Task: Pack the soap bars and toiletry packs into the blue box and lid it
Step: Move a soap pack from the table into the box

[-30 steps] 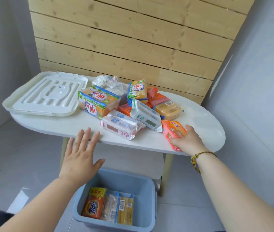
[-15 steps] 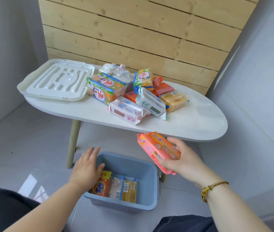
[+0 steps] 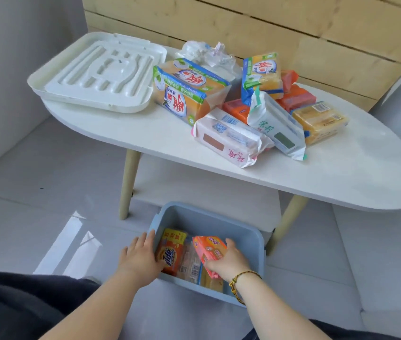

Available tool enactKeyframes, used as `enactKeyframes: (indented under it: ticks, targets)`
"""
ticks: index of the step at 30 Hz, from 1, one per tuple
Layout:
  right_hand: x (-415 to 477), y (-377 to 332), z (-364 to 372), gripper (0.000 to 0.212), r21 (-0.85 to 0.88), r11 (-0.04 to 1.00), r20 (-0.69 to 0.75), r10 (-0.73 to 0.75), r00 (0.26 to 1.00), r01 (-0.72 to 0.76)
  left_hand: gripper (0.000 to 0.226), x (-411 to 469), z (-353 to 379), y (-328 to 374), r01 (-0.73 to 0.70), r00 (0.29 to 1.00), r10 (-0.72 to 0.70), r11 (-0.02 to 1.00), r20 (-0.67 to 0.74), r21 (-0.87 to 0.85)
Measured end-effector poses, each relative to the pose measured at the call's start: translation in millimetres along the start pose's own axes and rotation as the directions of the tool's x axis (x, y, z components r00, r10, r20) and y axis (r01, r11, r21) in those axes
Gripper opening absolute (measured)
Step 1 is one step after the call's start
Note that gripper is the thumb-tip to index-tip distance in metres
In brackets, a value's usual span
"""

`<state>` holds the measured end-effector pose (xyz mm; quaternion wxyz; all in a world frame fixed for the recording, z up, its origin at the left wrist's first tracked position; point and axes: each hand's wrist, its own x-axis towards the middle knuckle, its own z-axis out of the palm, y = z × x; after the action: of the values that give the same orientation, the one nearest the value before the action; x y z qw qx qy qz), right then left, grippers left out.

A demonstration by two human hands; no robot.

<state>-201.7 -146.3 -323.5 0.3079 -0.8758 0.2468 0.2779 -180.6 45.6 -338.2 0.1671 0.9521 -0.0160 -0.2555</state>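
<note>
The blue box point(image 3: 231, 224) stands on the floor in front of the white table point(image 3: 341, 177). Inside it lie a Tide soap bar point(image 3: 171, 252), a clear-wrapped bar point(image 3: 191, 262) and a yellow bar point(image 3: 210, 282). My right hand point(image 3: 229, 262) is inside the box, shut on an orange soap pack point(image 3: 210, 249) that rests tilted over those bars. My left hand point(image 3: 140, 258) lies on the box's left rim, fingers over the edge. On the table sit a large yellow soap multipack point(image 3: 187, 94), a white-pink pack point(image 3: 229, 137), a white-green pack point(image 3: 276, 125) and several smaller bars. The white lid point(image 3: 96, 72) lies at the table's left end.
A crumpled clear plastic bag point(image 3: 206, 55) lies behind the packs. A wooden slat wall rises behind the table, grey walls at left and right. The table's pale legs point(image 3: 128, 185) stand just beyond the box. Grey floor surrounds the box.
My right hand carried the orange soap pack from the table's front edge down into the blue box. My left hand dropped from the table onto the box's left rim.
</note>
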Motion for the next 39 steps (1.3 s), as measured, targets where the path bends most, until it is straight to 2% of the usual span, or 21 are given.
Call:
enactKeyframes:
  ticks: [3, 5, 9, 14, 17, 19, 25, 30, 34, 37, 39]
  targets:
    - [21.6, 3.0, 16.9, 0.085, -0.006, 0.999, -0.008, 0.052, 0.999, -0.052, 0.097, 4.7, 12.1, -6.8, -0.038, 0.995, 0.038, 0.999, 0.092, 0.003]
    - [34.0, 1.6, 27.5, 0.085, -0.005, 0.997, -0.015, 0.070, 0.997, -0.071, 0.105, 8.3, 17.3, -10.9, -0.051, 0.994, 0.049, 0.999, 0.101, 0.008]
    - [54.2, -2.3, 49.9, 0.091, 0.000, 0.994, -0.001, 0.106, 0.994, -0.106, 0.111, 15.5, 20.9, -16.1, -0.040, 0.991, 0.042, 0.999, 0.126, -0.013]
    - [68.4, -2.8, 74.4, 0.101, -0.039, 0.992, 0.099, 0.123, 0.987, -0.120, 0.112, 20.3, 25.4, -18.6, -0.053, 0.991, 0.055, 0.998, 0.119, -0.019]
    - [71.5, -0.5, 83.6, 0.094, -0.068, 0.993, 0.196, 0.109, 0.974, -0.098, 0.113, 21.1, 26.7, -19.9, -0.058, 0.991, 0.062, 0.998, 0.114, -0.039]
    - [73.3, 3.0, 86.2, 0.081, -0.055, 0.994, 0.220, 0.107, 0.970, -0.097, 0.114, 21.1, 26.6, -20.0, -0.059, 0.992, 0.065, 0.997, 0.112, -0.059]
    - [71.9, 6.8, 76.9, 0.083, -0.286, 0.958, 0.223, 0.039, 0.974, 0.027, 0.117, 21.7, 24.3, -18.4, -0.060, 0.991, 0.068, 0.995, 0.117, -0.074]
    - [75.9, 4.4, 61.8, 0.081, -0.400, 0.914, 0.235, 0.026, 0.972, 0.072, 0.116, 19.2, 19.4, -14.2, -0.038, 0.992, 0.038, 0.999, 0.122, -0.003]
    - [60.3, 7.1, 48.1, 0.077, -0.314, 0.946, 0.221, -0.005, 0.975, 0.076, 0.107, 8.6, 12.9, -7.3, -0.022, 0.994, 0.012, 0.996, 0.107, 0.089]
    - [41.7, 2.8, 29.0, 0.058, -0.262, 0.960, 0.181, -0.046, 0.983, 0.093, 0.092, -3.8, 7.8, 1.7, -0.035, 0.997, 0.028, 0.995, 0.075, 0.094]
    - [22.4, -5.0, 7.1, 0.042, -0.259, 0.957, 0.134, -0.096, 0.986, 0.129, 0.078, -13.3, -5.4, 14.1, -0.095, 0.995, 0.096, 0.994, -0.021, 0.059]
